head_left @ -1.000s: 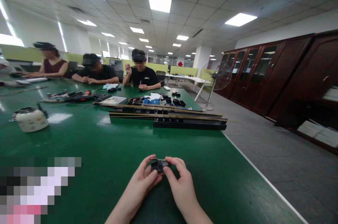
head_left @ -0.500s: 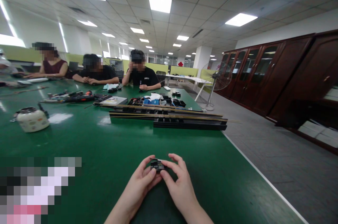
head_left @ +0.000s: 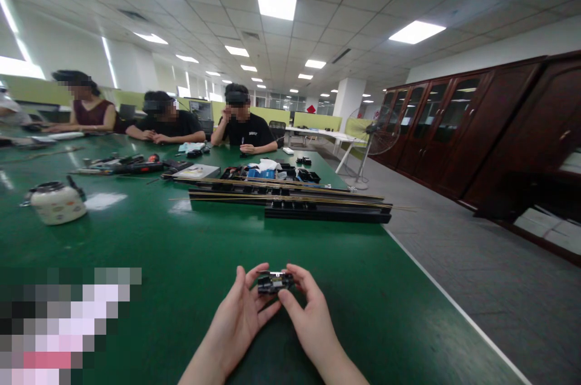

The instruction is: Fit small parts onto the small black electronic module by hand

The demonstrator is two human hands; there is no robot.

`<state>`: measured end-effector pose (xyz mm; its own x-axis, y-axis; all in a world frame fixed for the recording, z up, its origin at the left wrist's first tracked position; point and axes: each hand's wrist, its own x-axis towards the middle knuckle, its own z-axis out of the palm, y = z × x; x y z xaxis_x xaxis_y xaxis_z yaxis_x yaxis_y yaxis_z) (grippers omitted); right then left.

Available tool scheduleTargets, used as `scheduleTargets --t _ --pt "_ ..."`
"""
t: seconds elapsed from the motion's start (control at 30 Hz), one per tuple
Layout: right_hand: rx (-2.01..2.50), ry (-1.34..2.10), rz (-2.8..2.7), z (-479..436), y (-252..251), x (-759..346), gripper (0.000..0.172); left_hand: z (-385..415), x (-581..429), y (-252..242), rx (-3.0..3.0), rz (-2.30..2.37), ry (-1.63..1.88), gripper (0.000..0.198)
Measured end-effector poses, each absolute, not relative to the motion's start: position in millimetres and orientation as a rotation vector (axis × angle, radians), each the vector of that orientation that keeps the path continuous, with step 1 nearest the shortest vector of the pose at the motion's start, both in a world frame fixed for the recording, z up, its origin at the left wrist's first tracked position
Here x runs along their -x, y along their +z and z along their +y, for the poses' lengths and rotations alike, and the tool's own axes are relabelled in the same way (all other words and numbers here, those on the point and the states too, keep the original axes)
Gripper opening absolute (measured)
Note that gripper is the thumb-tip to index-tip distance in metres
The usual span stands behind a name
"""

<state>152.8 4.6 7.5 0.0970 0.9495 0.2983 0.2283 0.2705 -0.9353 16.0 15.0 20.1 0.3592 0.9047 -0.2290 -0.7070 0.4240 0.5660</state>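
held by fingertips only: small black part (head_left: 275,282) between left hand (head_left: 239,319) and right hand (head_left: 312,319), above the counter (head_left: 181,246). likely to slip and drop if either pinch loosens.

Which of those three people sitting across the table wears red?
The person farthest left, in a dark red sleeveless top; the middle person and the right-hand person wear black.

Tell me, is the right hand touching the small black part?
Touching. The head view shows the right hand pinching the small black part at its right end.
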Motion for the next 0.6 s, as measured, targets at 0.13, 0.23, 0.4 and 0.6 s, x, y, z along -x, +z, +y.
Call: scheduleTargets --t 0.13,0.23,0.4,0.6 --pt "1.178 0.839 -1.414 3.3 7.5 -151.1 0.034 14.5 -15.5 20.6 -0.359 0.459 1.073 0.050" --pt "1.147 0.862 -1.471 2.7 6.8 -151.6 0.034 13.4 -15.1 21.4 -0.349 0.463 1.092 0.062" --pt "1.143 0.855 -1.534 1.1 5.8 -152.8 0.036 14.3 -14.4 20.2 -0.333 0.441 1.081 0.061" --pt "1.165 0.759 -1.559 2.8 2.3 -154.1 0.034 15.8 -16.2 17.6 -0.348 0.422 1.032 0.052"
